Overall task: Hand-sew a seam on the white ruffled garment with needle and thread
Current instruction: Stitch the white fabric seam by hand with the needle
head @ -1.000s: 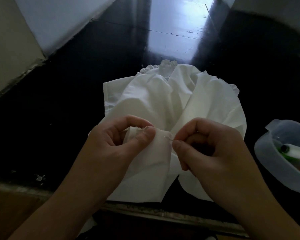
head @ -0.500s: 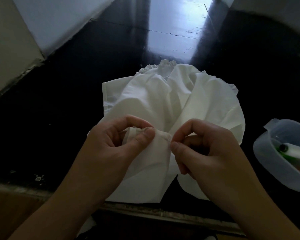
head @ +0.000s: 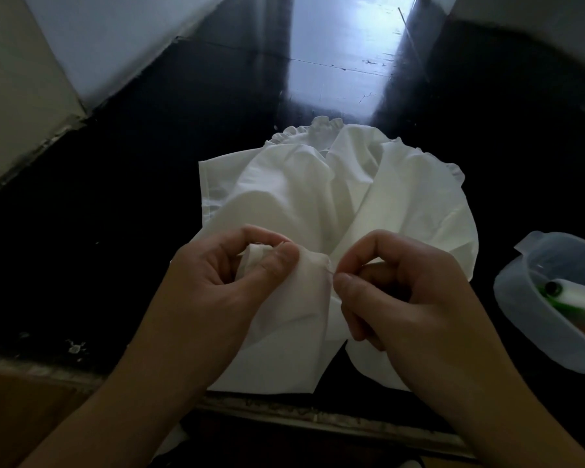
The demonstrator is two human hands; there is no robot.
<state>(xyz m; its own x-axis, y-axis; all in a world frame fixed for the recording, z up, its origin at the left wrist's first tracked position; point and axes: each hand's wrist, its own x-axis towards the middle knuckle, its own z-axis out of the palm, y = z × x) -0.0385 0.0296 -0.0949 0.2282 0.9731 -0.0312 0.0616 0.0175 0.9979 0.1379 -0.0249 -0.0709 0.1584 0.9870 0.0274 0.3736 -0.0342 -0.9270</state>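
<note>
The right hand (head: 409, 292) has edged closer to the fold, fingers pinching the needle (head: 331, 272); the left hand (head: 223, 278) grips the garment (head: 318, 197) at the table's near edge. Keep the fold taut for small stitches.

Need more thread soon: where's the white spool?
Head view, far right: the white spool lies inside the translucent tub, right of the right hand.

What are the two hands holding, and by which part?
Left hand grips a folded edge of the white ruffled cotton garment; right hand pinches beside it, needle barely visible.
</note>
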